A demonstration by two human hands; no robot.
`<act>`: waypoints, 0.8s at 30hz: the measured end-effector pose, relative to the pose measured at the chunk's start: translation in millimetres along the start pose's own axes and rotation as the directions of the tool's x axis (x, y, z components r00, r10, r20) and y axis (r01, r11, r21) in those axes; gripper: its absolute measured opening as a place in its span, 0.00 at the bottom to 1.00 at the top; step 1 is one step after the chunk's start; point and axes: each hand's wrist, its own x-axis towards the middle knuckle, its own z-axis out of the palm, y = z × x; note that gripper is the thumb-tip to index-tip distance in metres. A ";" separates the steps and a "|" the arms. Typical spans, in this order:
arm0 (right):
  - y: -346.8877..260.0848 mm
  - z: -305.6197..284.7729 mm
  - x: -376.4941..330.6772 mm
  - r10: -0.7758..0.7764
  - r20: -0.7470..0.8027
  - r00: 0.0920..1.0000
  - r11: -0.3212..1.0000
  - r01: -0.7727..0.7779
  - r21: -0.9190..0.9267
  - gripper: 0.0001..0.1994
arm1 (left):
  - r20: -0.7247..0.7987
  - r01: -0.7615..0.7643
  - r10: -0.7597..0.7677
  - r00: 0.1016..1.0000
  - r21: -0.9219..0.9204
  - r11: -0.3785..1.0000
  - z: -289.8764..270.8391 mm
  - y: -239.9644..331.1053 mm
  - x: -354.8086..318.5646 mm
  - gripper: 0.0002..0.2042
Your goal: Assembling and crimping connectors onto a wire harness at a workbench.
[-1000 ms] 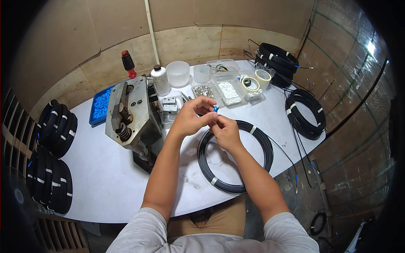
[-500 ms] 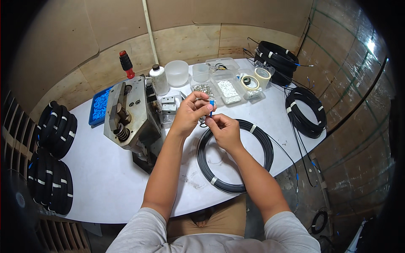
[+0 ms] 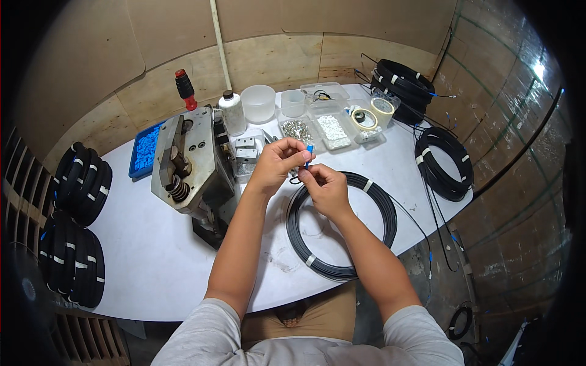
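Observation:
Between thumb and fingers, my left hand (image 3: 284, 161) pinches a small blue connector (image 3: 309, 149), held upright above the table. Just below it, my right hand (image 3: 326, 188) is closed at the black cable (image 3: 295, 180) where it meets the connector's lower end; the fingers hide most of that joint. The cable belongs to a coil of black cable (image 3: 390, 222) tied with white tape, which lies flat under my right forearm. To the left of my hands stands a metal press (image 3: 201, 161) with a spring and a red-and-black handle.
Left of the press is a blue tray (image 3: 145, 152) of small blue parts. Behind my hands stand a box of metal pieces (image 3: 297, 130), a box of white pieces (image 3: 332, 131), tape rolls (image 3: 364, 119) and a white bottle (image 3: 231, 113). Cable coils (image 3: 444, 163) lie at both sides.
The view has shifted very slightly. Both hands keep their grip on the connector and cable, with almost no movement.

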 end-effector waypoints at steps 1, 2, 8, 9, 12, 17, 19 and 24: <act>0.1 0.4 0.1 -0.001 0.001 1.000 1.000 0.001 0.000 0.08 | -0.015 -0.013 0.013 1.000 -0.005 1.000 0.5 1.2 -0.6 0.06; 0.6 0.8 0.3 0.001 0.003 1.000 1.000 -0.001 0.005 0.08 | -0.016 -0.013 0.013 1.000 -0.005 1.000 0.3 1.1 -0.7 0.06; 2.6 -0.8 1.6 0.019 0.012 1.000 0.999 -0.019 -0.028 0.07 | 0.016 0.016 -0.016 1.000 -0.002 1.000 -3.4 -1.9 0.1 0.06; 2.7 -0.9 1.8 0.024 0.001 1.000 0.999 -0.024 -0.045 0.07 | 0.030 0.021 -0.021 0.999 0.005 1.000 -3.1 -1.4 -0.2 0.06; 3.0 -0.4 1.5 0.015 -0.001 1.000 1.000 -0.015 -0.016 0.07 | 0.046 0.020 -0.022 0.999 0.030 0.999 -0.7 2.3 -1.1 0.06; -0.1 -1.2 1.0 0.039 -0.002 0.999 0.999 -0.039 -0.009 0.07 | 0.073 0.052 -0.058 0.996 0.083 0.995 0.2 7.7 -2.2 0.06; -1.3 -2.3 1.0 0.046 0.003 0.999 0.999 -0.046 -0.012 0.07 | 0.080 0.027 -0.036 0.996 0.104 0.994 0.0 8.2 -3.0 0.06; -10.2 -3.1 -0.5 0.050 -0.020 0.999 0.995 -0.048 0.089 0.09 | 0.007 0.028 -0.029 1.000 0.129 0.991 -2.2 -0.2 0.7 0.07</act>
